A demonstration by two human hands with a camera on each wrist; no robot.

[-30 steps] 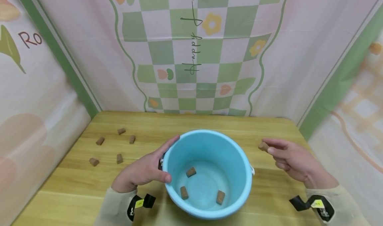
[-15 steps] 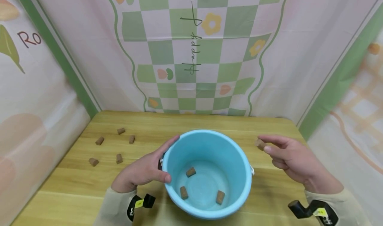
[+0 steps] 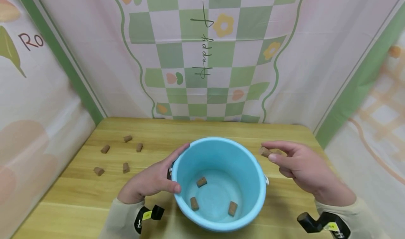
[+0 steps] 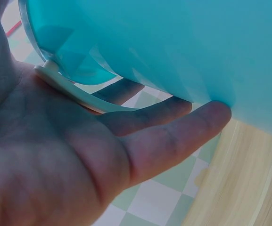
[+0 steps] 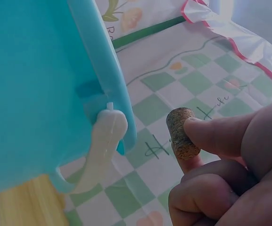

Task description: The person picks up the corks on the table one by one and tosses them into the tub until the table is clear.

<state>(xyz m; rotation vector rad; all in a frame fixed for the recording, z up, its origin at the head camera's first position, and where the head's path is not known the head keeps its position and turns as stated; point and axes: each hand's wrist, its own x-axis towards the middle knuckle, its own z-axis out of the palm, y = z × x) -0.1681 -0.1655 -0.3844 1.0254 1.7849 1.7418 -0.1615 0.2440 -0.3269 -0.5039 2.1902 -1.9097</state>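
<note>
A light blue bucket (image 3: 218,228) stands at the front middle of the table, its mouth facing up. Inside, on its floor, lie 3 corks: one cork (image 3: 201,181) farther back, another cork (image 3: 194,204) at left, a third cork (image 3: 232,208) at right. My left hand (image 3: 152,181) holds the bucket's left side, thumb at the rim and fingers along the outer wall by the white handle (image 4: 74,92). Right of the rim, my right hand (image 3: 303,170) pinches a cork (image 5: 182,134) between thumb and index finger. Its other fingers are curled in.
Several loose corks lie on the wooden table (image 3: 79,193) at left, among them a cork (image 3: 126,167) nearest the left hand. A white handle pivot (image 3: 267,180) juts from the bucket's right side. Patterned cloth (image 3: 202,56) hangs behind the table and at both sides.
My right hand has moved left with its cork, closer to the bucket's right rim. The left hand, the bucket and the other corks have stayed in place.
</note>
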